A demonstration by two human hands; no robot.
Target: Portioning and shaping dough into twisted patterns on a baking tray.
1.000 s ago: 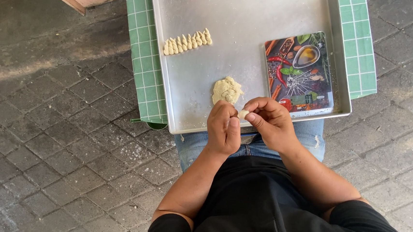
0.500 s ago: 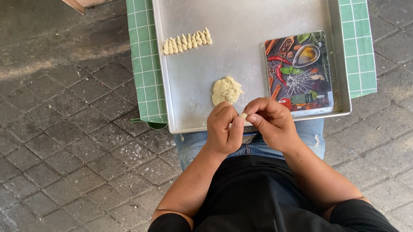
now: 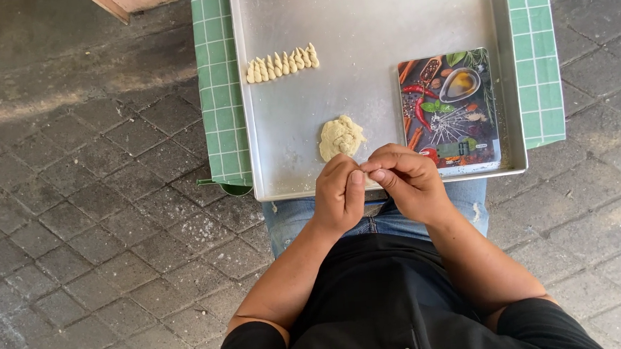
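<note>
Head view. We see both hands meeting at the near edge of the metal tray (image 3: pixel 365 17), fingertips pinched together. The left hand (image 3: pixel 339 194) and the right hand (image 3: pixel 407 182) are closed on something very small between them; it is hidden by the fingers, so we cannot tell what it is.

The dough lump (image 3: pixel 340 137) lies on the tray just beyond the left hand, ahead and slightly to the left; the left hand is nearer to it. It is roundish, with no clear long axis.

The row of shaped pieces (image 3: pixel 282 63) sits farther ahead to the left, its long axis running across the tray. A patterned kitchen scale (image 3: pixel 450 106) lies ahead of the right hand. A green checked cloth (image 3: pixel 218 86) covers the worktop under the tray.
</note>
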